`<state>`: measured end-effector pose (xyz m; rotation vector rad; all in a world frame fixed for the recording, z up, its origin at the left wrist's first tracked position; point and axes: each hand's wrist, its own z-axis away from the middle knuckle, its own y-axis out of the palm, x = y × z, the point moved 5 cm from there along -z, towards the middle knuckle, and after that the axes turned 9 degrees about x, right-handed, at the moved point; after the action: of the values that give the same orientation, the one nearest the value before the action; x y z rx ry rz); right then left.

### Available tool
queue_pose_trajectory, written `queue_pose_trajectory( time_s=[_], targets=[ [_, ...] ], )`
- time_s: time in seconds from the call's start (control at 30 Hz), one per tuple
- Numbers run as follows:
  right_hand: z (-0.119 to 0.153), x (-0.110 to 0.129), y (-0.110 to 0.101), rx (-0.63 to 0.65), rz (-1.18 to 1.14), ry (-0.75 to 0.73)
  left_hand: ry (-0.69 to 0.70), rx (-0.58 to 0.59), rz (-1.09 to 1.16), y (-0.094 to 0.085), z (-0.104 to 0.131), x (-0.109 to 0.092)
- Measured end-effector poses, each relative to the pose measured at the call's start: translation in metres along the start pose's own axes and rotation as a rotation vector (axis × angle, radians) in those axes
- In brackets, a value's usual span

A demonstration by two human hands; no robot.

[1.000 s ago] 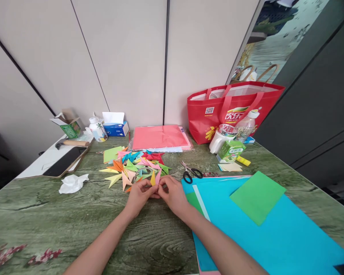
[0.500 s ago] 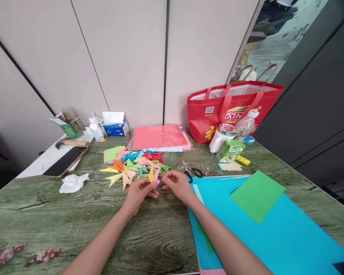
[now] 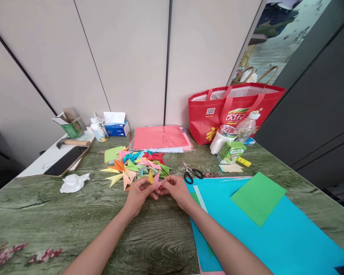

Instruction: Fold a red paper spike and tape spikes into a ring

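Near the table's middle, my left hand (image 3: 140,194) pinches a small pink folded-paper piece (image 3: 157,178) between thumb and fingers. My right hand (image 3: 175,190) meets it from the other side, its fingertips closed on the piece's right edge. Fingers cover much of the paper. A yellow folded tip (image 3: 151,177) stands up by the left thumb; whether it is held or lies behind I cannot tell. Just beyond the hands is a heap of folded-paper pieces (image 3: 132,166) in many colours, partly hiding a round ring-like rim (image 3: 138,173).
Black-handled scissors (image 3: 192,173) lie right of the heap. Blue paper sheets (image 3: 263,236) with a green square (image 3: 258,198) cover the right side. Behind stand a red bag (image 3: 206,126), a mug (image 3: 218,142), a bottle (image 3: 246,128) and a tissue box (image 3: 116,129). A phone (image 3: 65,161) lies left.
My right hand has moved slightly left and down, and its fingertips now meet the pink paper. The left hand stays nearly in place.
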<state>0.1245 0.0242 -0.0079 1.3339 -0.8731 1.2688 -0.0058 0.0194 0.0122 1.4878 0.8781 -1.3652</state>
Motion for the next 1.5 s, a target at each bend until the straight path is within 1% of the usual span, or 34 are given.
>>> queue_pose_trajectory(
  time_s=[0.07,0.17,0.27,0.3,0.33,0.37,0.47,0.5,0.57,0.7,0.77,0.9,0.97,1.07,1.13,1.2,1.27,1.33,1.4,1.5],
  targets=[
    [0.001,-0.002,0.002,0.017,0.01,0.005,0.051,-0.031,0.039,-0.002,-0.001,-0.004],
    [0.002,0.003,0.002,0.078,0.097,-0.054,0.117,-0.148,0.114,-0.012,-0.002,-0.007],
    [0.002,0.008,0.004,0.204,0.314,-0.095,0.142,-0.247,0.172,-0.021,-0.002,-0.007],
    [0.003,0.009,0.003,0.213,0.413,-0.108,0.145,-0.265,0.177,-0.023,-0.003,-0.006],
    [0.003,0.011,0.0,0.186,0.515,-0.13,0.146,-0.279,0.176,-0.024,-0.003,-0.006],
    [0.003,0.013,-0.003,0.128,0.614,-0.16,0.146,-0.288,0.171,-0.024,-0.002,-0.005],
    [0.004,0.018,-0.014,-0.112,0.879,-0.299,0.13,-0.285,0.151,-0.023,-0.002,-0.004],
    [0.004,0.019,-0.016,-0.162,0.955,-0.346,0.121,-0.275,0.146,-0.022,-0.002,-0.004],
    [0.004,0.017,-0.016,-0.19,1.072,-0.414,0.102,-0.252,0.137,-0.019,-0.001,-0.004],
    [0.0,0.01,-0.012,-0.128,1.181,-0.451,0.088,-0.231,0.127,-0.017,-0.001,-0.004],
    [-0.002,0.008,-0.013,-0.121,1.178,-0.434,0.09,-0.236,0.125,-0.017,-0.001,-0.004],
    [-0.002,0.01,-0.019,-0.163,1.112,-0.392,0.086,-0.228,0.109,-0.018,-0.001,-0.003],
    [-0.001,0.015,-0.022,-0.189,1.03,-0.41,0.081,-0.222,0.098,-0.017,-0.001,-0.004],
    [0.001,0.023,-0.023,-0.199,0.815,-0.434,0.077,-0.219,0.074,-0.016,-0.001,-0.005],
    [0.002,0.025,-0.021,-0.163,0.65,-0.397,0.093,-0.215,0.055,-0.015,-0.001,-0.006],
    [0.003,0.025,-0.016,-0.098,0.536,-0.355,0.115,-0.205,0.04,-0.014,0.0,-0.008],
    [0.005,0.027,-0.01,-0.027,0.5,-0.353,0.126,-0.185,0.036,-0.012,0.0,-0.008],
    [0.007,0.03,-0.006,0.017,0.508,-0.38,0.121,-0.155,0.039,-0.011,-0.001,-0.007],
    [0.01,0.034,-0.004,0.017,0.482,-0.41,0.094,-0.12,0.057,-0.01,-0.001,-0.006],
    [0.012,0.038,-0.005,0.019,0.363,-0.413,0.005,-0.05,0.124,-0.007,-0.002,-0.002]
  ],
)
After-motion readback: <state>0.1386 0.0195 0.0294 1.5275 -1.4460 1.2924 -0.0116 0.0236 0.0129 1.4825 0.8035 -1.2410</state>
